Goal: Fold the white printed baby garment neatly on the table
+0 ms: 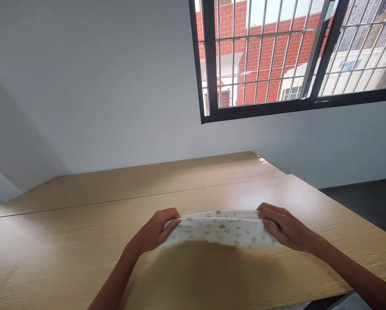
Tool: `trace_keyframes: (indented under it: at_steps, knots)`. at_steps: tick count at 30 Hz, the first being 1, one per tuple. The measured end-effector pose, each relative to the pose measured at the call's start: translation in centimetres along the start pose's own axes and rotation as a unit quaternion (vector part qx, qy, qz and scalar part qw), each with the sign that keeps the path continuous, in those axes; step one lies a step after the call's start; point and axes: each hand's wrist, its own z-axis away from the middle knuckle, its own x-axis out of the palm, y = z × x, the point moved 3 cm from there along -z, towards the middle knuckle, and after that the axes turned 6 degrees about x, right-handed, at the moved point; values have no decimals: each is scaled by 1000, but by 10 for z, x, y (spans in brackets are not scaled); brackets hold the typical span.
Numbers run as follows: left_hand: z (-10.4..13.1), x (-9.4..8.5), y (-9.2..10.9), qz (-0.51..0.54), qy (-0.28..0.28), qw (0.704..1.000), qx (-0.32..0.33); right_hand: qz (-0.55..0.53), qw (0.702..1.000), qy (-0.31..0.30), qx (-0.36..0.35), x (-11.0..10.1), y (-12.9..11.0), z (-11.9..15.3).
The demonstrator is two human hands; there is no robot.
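A white cloth [222, 230] with small green, pink and dark printed figures stretches between my two hands over the wooden table. My left hand [160, 228] pinches its upper left corner, thumb against curled fingers. At the upper right corner my right hand [280, 226] grips it the same way. The top edge shows a fold, with two layers running from hand to hand. Below, the cloth hangs or lies toward me; whether its lower edge touches the table I cannot tell.
The pale wooden table [83, 241] has a seam across it and reaches back to the grey wall [115, 86]. A dark-framed window [209, 64] with metal bars is at the upper right. Dark floor [367, 200] shows beyond the table's right edge.
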Motion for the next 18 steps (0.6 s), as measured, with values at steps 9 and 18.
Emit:
trace_keyframes:
  at_steps: [9,18]
  knots:
    - [3,-3,-45,123,-80,985,-88,-84,981,-135,111,8,25,-46]
    - [6,25,-91,47,-142,981,-121,-47,974,-171,137,56,68,-46]
